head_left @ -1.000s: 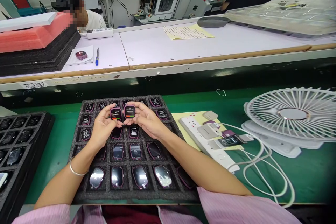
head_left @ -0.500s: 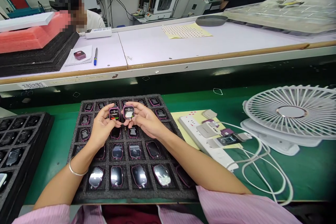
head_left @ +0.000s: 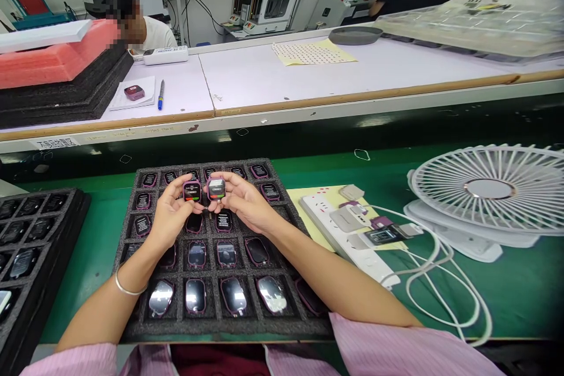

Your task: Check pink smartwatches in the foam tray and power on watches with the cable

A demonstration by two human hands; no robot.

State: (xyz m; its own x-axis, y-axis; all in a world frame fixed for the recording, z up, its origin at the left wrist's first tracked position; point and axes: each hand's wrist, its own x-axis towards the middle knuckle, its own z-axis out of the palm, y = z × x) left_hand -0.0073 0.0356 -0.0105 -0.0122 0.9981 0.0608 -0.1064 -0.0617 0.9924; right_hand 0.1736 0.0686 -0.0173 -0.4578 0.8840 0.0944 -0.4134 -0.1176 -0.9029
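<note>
My left hand [head_left: 173, 211] grips a smartwatch body [head_left: 192, 191] with a purple frame, its lit screen turned towards me. A second smartwatch body [head_left: 216, 189] of the same kind is pinched in my right hand [head_left: 243, 202], just beside the first, its screen also lit with red and green at the bottom. Both are held above a dark foam tray [head_left: 220, 326] whose compartments hold several more purple-framed watch bodies. Some of those show white text, such as the watch [head_left: 223, 221] below my right hand; those in the front row reflect light.
On the left stands another foam tray [head_left: 73, 211] of watches. A white power strip [head_left: 335, 229] with chargers and cables lies right of the middle tray, before a white fan [head_left: 489, 188]. Behind runs a raised shelf [head_left: 247, 82] with foam sheets [head_left: 48, 64]; a person sits beyond it.
The screen of the watch in my right hand now shows red and green at the bottom, where mostly glare showed before. Both hands stay nearly still.
</note>
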